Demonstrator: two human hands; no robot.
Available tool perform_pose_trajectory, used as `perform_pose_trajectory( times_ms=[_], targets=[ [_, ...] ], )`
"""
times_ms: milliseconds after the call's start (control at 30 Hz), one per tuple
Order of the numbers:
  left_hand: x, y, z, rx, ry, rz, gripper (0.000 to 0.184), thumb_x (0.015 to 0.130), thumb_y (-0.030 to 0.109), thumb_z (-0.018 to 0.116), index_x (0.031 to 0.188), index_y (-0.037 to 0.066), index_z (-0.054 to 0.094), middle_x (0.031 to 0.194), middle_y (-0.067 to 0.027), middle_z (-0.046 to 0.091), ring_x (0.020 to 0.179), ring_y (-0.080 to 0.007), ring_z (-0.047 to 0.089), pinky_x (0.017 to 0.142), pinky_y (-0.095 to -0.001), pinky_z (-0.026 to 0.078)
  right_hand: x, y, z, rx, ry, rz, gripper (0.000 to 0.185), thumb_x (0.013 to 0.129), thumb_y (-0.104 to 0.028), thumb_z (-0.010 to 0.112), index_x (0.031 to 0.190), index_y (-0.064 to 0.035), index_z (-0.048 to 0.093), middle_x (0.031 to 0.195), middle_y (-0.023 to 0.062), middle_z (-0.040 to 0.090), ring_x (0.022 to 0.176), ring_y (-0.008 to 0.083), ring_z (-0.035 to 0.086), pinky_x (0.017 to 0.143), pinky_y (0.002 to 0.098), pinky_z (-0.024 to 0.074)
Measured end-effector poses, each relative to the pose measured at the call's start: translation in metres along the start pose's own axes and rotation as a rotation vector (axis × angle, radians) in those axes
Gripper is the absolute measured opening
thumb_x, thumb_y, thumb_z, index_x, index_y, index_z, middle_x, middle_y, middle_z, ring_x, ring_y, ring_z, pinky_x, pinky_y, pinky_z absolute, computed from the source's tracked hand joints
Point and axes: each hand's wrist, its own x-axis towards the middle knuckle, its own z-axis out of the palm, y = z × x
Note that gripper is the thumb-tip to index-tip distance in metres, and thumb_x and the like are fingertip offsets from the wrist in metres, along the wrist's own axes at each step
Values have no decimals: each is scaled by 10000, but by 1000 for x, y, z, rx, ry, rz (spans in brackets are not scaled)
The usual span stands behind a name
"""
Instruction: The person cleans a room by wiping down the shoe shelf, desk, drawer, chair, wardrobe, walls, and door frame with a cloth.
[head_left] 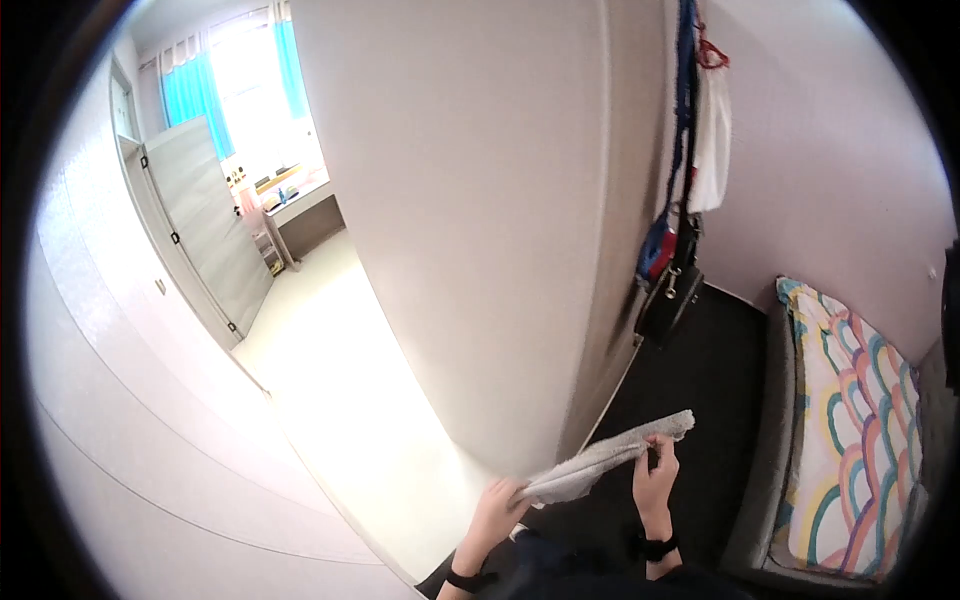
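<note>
A light grey cloth with a scalloped edge is stretched between my two hands, low in the head view. At its left end, my left hand is closed on it. Near its right end, my right hand pinches the upper edge between thumb and fingers, and a short piece sticks out past them. The cloth looks folded along its length and slopes up to the right. Both wrists wear dark bands.
A wall corner stands straight ahead, with bags and straps hanging on its right side. At right is a bed with a rainbow-patterned cover. To the left, a pale corridor floor leads past an open door to a desk.
</note>
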Motion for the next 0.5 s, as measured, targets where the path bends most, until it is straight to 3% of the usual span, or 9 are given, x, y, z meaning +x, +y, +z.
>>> perform_pose_trajectory(
  times_ms=[100, 133, 200, 233, 333, 400, 467, 500],
  targets=[
    [3, -4, -27, 13, 6, -36, 263, 758, 78, 609, 1015, 33, 575, 918, -130, 584, 917, -316, 533, 809, -384, 428, -20, -21, 36, 121, 98, -196, 150, 800, 48, 502, 940, -2, 478, 903, 90, 491, 863, 177, 534, 785, 296, 441],
    [18, -18, -42, 35, -6, -2, 258, 772, 76, 594, 1026, 35, 573, 921, -129, 582, 919, -314, 533, 809, -384, 431, -19, -25, 70, 253, 164, -237, 194, 804, 47, 475, 988, -6, 444, 986, 105, 465, 915, 203, 519, 851, 322, 432],
    [53, -45, -68, -2, -36, -66, 312, 739, 41, 598, 1049, 37, 562, 965, -121, 585, 953, -298, 527, 850, -368, 409, -1, -40, 143, 353, 344, -308, 291, 770, 60, 472, 1055, 26, 425, 1023, 167, 467, 936, 264, 519, 855, 365, 433],
    [71, -60, -79, -10, 23, -42, 304, 740, 37, 596, 1042, 37, 563, 957, -123, 584, 950, -301, 529, 831, -371, 419, 0, -36, 175, 247, 330, -232, 326, 806, 33, 475, 1120, 43, 386, 1094, 192, 432, 1003, 286, 500, 907, 375, 413],
    [136, -102, -120, -41, 150, -81, 292, 740, 22, 596, 1030, 35, 563, 955, -127, 583, 942, -306, 535, 794, -372, 441, 45, -59, 264, 185, 294, -236, 431, 839, 2, 437, 1252, 57, 328, 1156, 193, 458, 996, 269, 524, 907, 364, 430],
    [169, -131, -146, -79, 179, -128, 289, 738, 11, 597, 1024, 31, 561, 961, -129, 582, 939, -308, 537, 776, -370, 453, 52, -41, 319, 240, 335, -339, 397, 861, -40, 474, 1223, 62, 348, 1151, 216, 473, 983, 288, 545, 880, 367, 462],
    [182, -149, -171, -1, 243, 22, 293, 734, -6, 607, 1021, 29, 562, 974, -121, 584, 919, -307, 544, 755, -364, 465, 50, -47, 342, 54, 380, -647, 438, 835, -68, 538, 1199, 65, 335, 1052, 224, 536, 894, 311, 599, 827, 371, 499],
    [191, -160, -184, -40, 281, 9, 291, 729, -2, 622, 1012, 30, 564, 982, -110, 589, 929, -296, 546, 765, -357, 466, 51, -48, 369, 215, 331, -688, 300, 884, -120, 523, 1105, 45, 404, 1094, 243, 507, 929, 332, 574, 818, 407, 508]
  ],
)
